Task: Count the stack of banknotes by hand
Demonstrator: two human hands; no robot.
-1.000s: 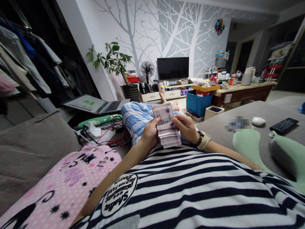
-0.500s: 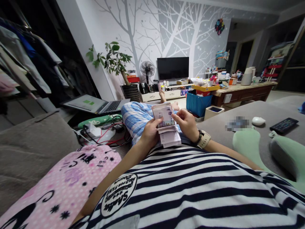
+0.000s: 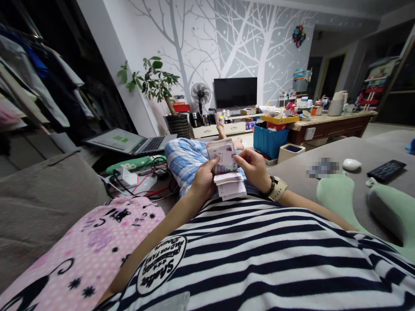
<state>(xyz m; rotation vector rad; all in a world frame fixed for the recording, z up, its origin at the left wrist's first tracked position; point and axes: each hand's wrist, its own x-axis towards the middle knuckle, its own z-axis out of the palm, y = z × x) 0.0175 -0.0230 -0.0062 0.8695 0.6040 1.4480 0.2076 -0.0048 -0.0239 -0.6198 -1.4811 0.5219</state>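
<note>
A stack of banknotes [image 3: 223, 157], pale with purple print and a figure 5, is held upright over my lap. My left hand [image 3: 204, 179] grips its left side, the thumb pressed on the face and the other fingers behind. My right hand [image 3: 254, 169] pinches the right edge of the front note between thumb and forefinger. Below the stack, more notes [image 3: 231, 188] hang folded down in a layered fan near the striped shirt. How many notes there are cannot be told.
An open laptop [image 3: 129, 141] stands at the left above tangled cables [image 3: 155, 181]. A pink blanket [image 3: 106, 233] lies by my left arm. On the sofa at the right are a white mouse [image 3: 352, 164], a black remote [image 3: 386, 171] and a green neck pillow [image 3: 337, 196].
The front note's printed face sits slightly differently, and the folded notes below look thicker at the top. Both hands stay nearly in place on the stack.
</note>
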